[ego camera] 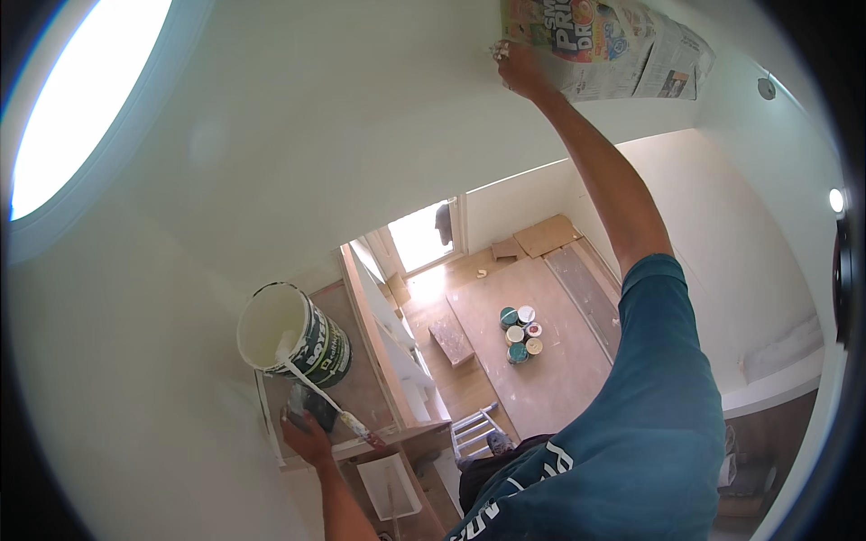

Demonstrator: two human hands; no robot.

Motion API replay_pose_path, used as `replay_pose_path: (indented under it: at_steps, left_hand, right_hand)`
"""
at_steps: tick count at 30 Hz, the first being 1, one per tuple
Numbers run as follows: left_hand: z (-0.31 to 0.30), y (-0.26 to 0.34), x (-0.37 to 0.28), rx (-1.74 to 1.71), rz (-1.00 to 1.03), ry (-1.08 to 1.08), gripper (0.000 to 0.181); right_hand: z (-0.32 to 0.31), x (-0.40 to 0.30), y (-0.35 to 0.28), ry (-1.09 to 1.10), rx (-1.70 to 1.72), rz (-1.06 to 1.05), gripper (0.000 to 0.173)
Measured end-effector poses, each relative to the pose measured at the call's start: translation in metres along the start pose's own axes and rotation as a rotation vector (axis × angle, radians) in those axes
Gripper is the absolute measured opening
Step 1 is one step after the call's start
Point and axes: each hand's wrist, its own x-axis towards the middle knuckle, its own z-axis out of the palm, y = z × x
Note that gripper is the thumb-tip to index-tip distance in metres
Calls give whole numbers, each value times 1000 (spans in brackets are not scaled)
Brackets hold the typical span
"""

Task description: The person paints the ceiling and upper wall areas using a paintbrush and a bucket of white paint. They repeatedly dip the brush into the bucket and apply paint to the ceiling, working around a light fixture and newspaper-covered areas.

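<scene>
High on the pale wall, my right hand (522, 69) is closed around a small white crumpled wad (500, 51), at the left edge of newspaper sheets (609, 64) fixed there. My left hand (308, 436) is low on the left, at a dark object (318, 408) on a wooden ledge (365, 379); blur hides whether the fingers grip it. Just beyond that hand stands a paint bucket (328, 348) with pale paint on its inner wall. A paint roller (318, 391) leans out of the bucket, its white head inside and its paint-stained handle outside.
A white tray (389, 483) lies below the ledge. Far beneath are an aluminium ladder (477, 431), several paint cans (521, 335) on a floor covering board (561, 379), and a cardboard piece (544, 235). A bright round window (88, 101) is set at upper left.
</scene>
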Motion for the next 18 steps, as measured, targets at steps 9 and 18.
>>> replay_pose_path:
  at_steps: [9,18]
  left_hand:
    - [17,12,9,-62,36,-17,54]
    - [0,-2,-1,8,-23,-11,56]
  right_hand:
    - [-67,166,10,500,-287,-160,32]
    - [-125,159,-79,167,-224,-266,22]
